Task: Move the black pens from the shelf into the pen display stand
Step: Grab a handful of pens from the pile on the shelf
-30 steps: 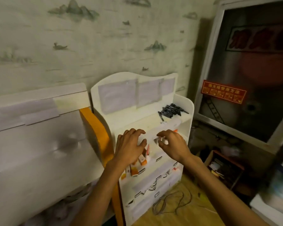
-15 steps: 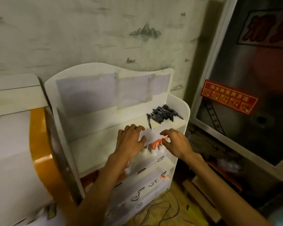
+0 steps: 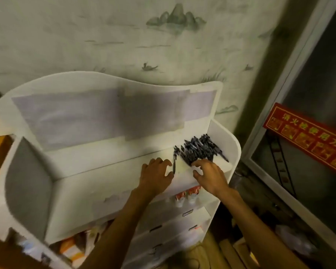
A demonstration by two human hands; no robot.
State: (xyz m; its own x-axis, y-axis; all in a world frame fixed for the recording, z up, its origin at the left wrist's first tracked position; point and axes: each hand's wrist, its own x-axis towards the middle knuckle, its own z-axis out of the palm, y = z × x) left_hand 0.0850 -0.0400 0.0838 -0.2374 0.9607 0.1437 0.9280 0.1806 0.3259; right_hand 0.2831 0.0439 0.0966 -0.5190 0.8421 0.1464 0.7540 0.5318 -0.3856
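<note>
Both hands reach onto the top shelf (image 3: 109, 166) of a white display stand (image 3: 236, 152) against a painted wall. Left hand (image 3: 156, 176) has curled fingers, and a single black pen (image 3: 174, 164) stands roughly upright between thumb and forefinger; whether they actually pinch it is too blurred to tell. Right hand (image 3: 209, 176) lies just beside it, fingers bent, fingertips touching the near edge of a heap of black pens (image 3: 199, 150) at the shelf's right end. Whether it grips any pen is unclear. Most pens in the heap lie with their long axes running from near left to far right; they are too many and too blurred to count. Two small orange-labelled items (image 3: 187, 195) sit on the tier below. Half a second ago both hands rested on the shelf's front lip, short of the pens.
</note>
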